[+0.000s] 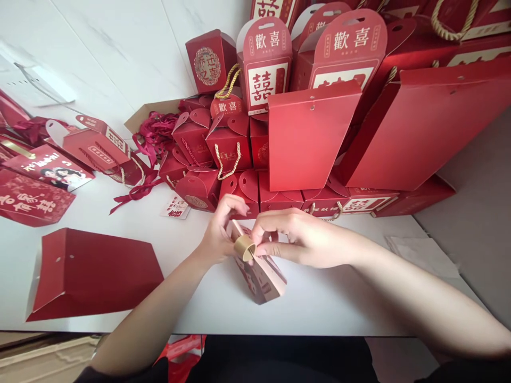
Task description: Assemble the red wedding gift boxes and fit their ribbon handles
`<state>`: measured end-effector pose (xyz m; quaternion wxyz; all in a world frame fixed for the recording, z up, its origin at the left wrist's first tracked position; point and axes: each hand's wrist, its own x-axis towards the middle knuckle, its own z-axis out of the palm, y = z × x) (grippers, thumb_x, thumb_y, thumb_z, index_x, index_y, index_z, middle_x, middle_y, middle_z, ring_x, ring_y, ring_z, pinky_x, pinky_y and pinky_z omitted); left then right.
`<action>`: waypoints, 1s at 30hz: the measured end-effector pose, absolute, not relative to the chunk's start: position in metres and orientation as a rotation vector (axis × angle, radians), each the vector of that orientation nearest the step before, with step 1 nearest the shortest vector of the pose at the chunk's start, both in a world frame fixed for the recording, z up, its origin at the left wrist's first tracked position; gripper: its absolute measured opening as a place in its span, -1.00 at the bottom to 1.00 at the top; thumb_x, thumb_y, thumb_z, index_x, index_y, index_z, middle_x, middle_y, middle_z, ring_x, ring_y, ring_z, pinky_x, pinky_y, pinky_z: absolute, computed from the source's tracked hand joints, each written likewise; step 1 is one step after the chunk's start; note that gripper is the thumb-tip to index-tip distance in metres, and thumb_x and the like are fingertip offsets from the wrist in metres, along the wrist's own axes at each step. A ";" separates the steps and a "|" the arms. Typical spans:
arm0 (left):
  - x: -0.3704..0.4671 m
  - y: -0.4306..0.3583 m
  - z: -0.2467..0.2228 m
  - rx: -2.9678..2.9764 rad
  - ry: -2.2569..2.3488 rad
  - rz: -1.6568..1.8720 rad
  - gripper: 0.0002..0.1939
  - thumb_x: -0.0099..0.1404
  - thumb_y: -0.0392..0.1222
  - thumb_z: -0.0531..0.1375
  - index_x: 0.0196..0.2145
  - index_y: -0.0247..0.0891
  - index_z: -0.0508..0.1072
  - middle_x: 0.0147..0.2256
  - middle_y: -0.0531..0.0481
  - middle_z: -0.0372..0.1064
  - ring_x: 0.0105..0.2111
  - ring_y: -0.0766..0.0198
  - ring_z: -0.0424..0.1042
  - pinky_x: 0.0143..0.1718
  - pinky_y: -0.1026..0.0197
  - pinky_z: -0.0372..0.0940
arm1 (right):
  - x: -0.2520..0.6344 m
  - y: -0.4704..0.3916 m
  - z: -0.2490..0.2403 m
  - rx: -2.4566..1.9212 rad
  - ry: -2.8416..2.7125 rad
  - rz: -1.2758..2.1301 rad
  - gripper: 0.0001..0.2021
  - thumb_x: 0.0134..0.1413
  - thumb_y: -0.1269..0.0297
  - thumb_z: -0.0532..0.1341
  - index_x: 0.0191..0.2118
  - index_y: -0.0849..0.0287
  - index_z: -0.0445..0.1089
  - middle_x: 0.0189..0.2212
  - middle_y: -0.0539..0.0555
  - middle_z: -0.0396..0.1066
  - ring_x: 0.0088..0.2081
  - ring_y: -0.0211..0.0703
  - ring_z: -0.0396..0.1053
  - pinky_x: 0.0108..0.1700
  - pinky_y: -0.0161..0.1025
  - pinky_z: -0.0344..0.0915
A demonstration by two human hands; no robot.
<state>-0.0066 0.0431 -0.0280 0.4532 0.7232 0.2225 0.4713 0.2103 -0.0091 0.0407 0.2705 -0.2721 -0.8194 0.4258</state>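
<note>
A small pinkish box (265, 284) with printed figures stands tilted on the white table, between my hands. At its top is a gold ring-shaped band (244, 247). My left hand (221, 234) is curled around the far left side of the box top, its thumb by the gold band and its forefinger bent above. From the right, my right hand (289, 236) pinches at the gold band, thumb and forefinger against its right edge. The fingertips partly cover the top of the box.
Red gift boxes (235, 141) with rope handles are stacked along the back of the white table (327, 308). Large plain red boxes (311, 143) stand before them at right. Another red box (96, 274) lies at left. Dark red ribbons (157, 133) are heaped at back left.
</note>
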 end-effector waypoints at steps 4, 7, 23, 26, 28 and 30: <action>-0.008 0.038 -0.020 2.044 0.703 1.472 -0.26 -0.27 0.14 0.55 -0.22 -0.20 0.34 -0.21 -0.02 0.21 -0.21 0.19 0.29 -0.18 0.17 0.25 | 0.213 -0.018 0.052 -0.981 -2.319 0.808 -0.88 0.38 0.29 0.11 -0.21 0.16 0.33 -0.33 0.02 0.38 -0.38 -0.27 0.31 -0.35 -0.33 0.17; -0.004 0.025 -0.013 2.150 0.734 1.371 -0.54 0.02 -0.03 0.48 -0.25 -0.22 0.37 -0.28 -0.02 0.32 -0.27 0.20 0.35 -0.22 0.17 0.27 | 0.211 -0.024 0.057 -1.212 -2.356 0.638 -0.86 0.38 0.29 0.07 -0.22 0.17 0.30 -0.31 0.06 0.38 -0.41 -0.23 0.31 -0.41 -0.31 0.12; -0.003 -0.025 0.032 2.237 1.175 0.874 -0.86 0.36 -0.25 0.17 -0.21 -0.24 0.55 -0.27 -0.04 0.54 -0.29 0.23 0.50 -0.29 0.25 0.34 | 0.202 -0.037 0.055 -1.265 -2.133 0.495 -0.95 0.25 0.39 0.19 -0.28 0.14 0.35 -0.34 0.01 0.40 -0.41 -0.23 0.36 -0.38 -0.28 0.26; -0.008 -0.016 0.034 2.204 1.084 0.791 -0.82 0.38 -0.25 0.14 -0.28 -0.27 0.55 -0.34 -0.04 0.51 -0.33 0.26 0.47 -0.32 0.26 0.32 | 0.208 -0.030 0.056 -1.171 -2.053 0.416 -0.90 0.19 0.35 0.29 -0.21 0.15 0.35 -0.28 0.06 0.42 -0.25 -0.13 0.38 -0.23 -0.22 0.32; -0.010 -0.009 0.033 2.212 1.031 0.793 -0.81 0.37 -0.26 0.14 -0.32 -0.29 0.55 -0.39 -0.04 0.48 -0.37 0.28 0.44 -0.35 0.27 0.30 | 0.211 -0.024 0.053 -1.094 -2.048 0.496 -0.91 0.21 0.33 0.29 -0.20 0.16 0.37 -0.26 0.06 0.44 -0.22 -0.14 0.39 -0.18 -0.22 0.33; -0.010 -0.004 0.030 2.230 0.983 0.816 -0.82 0.35 -0.27 0.15 -0.34 -0.30 0.55 -0.41 -0.03 0.47 -0.41 0.30 0.42 -0.37 0.27 0.29 | 0.211 -0.019 0.048 -1.013 -2.035 0.672 -0.95 0.27 0.30 0.26 -0.23 0.14 0.41 -0.29 0.01 0.46 -0.30 -0.23 0.40 -0.23 -0.29 0.33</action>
